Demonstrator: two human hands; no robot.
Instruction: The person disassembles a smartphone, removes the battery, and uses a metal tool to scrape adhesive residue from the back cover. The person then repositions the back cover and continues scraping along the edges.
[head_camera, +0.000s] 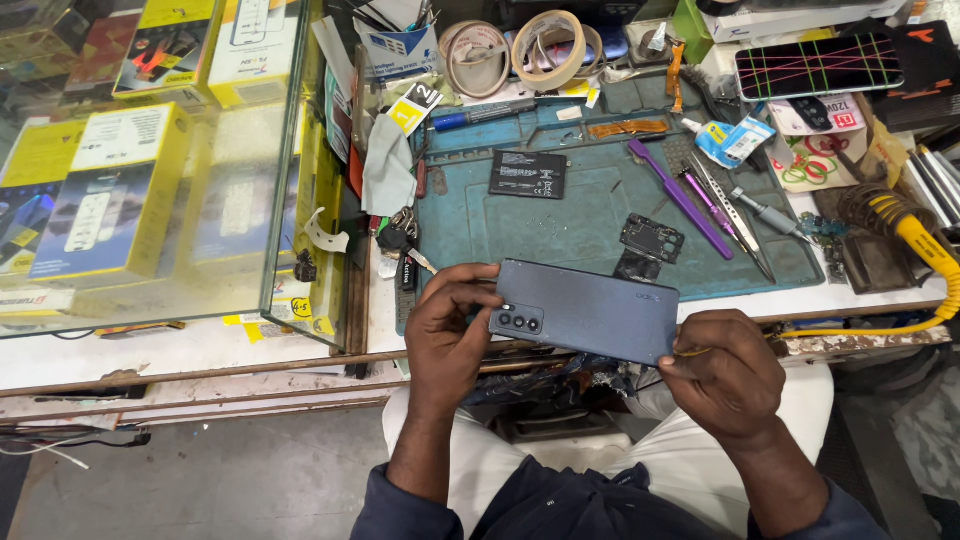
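- left hand (452, 330) clasps matte grey-blue slab phone (588, 310), camera end
- right hand (725, 372) pinches its opposite corner
- flat black battery (528, 174) at 12 o'clock on teal mat (500, 225)

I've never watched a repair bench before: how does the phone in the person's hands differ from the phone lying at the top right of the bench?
The held phone shows its plain grey back with a camera cluster; the bench phone lies screen up, showing coloured crossing lines. The held phone is gripped at both ends by the left hand and right hand; the bench phone lies untouched among clutter. Both are slim rectangles lying sideways.
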